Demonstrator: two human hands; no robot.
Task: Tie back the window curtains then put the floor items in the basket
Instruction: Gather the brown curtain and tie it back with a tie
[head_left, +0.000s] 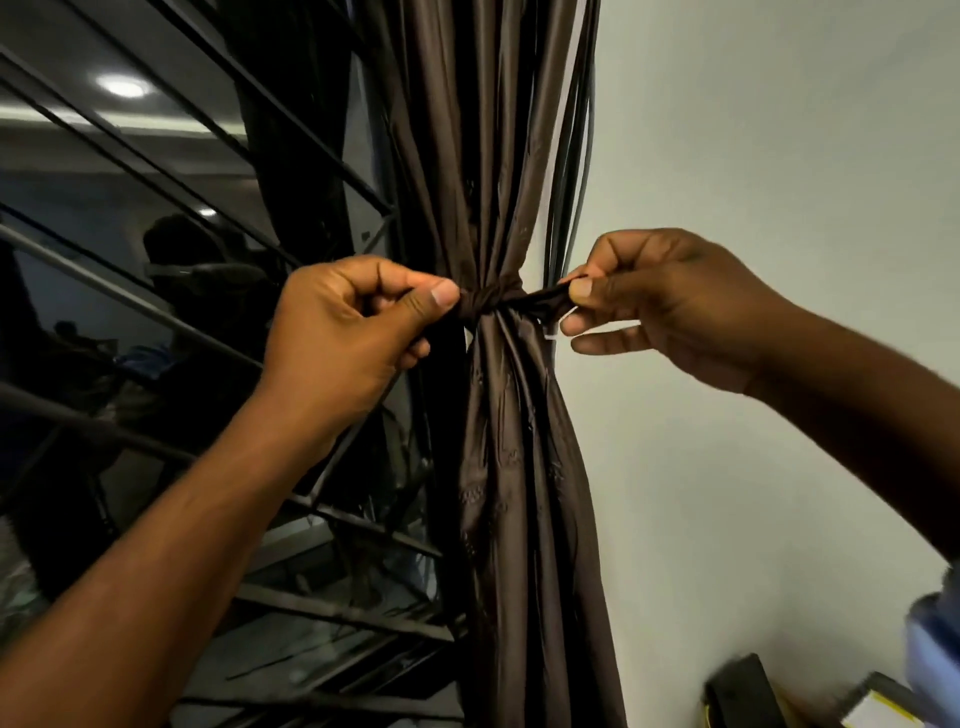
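The soft, shiny curtain (498, 415) was bunched beside the wall. Each end of its thin cloth tie (491, 303) was pinched by the left hand (358, 322) and right hand (670, 306). It looked light and slippery, best pulled near the knot.

One head-worn camera looks forward from close range at the gathered curtain (498, 415), with the barred window (156, 260) at left and the wall (753, 156) at right.

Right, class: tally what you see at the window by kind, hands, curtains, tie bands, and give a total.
Hands: 2, left hand and right hand, each pinching an end of the band
Curtains: 1, brown curtain
Tie bands: 1, knotted tie band
Total: 4
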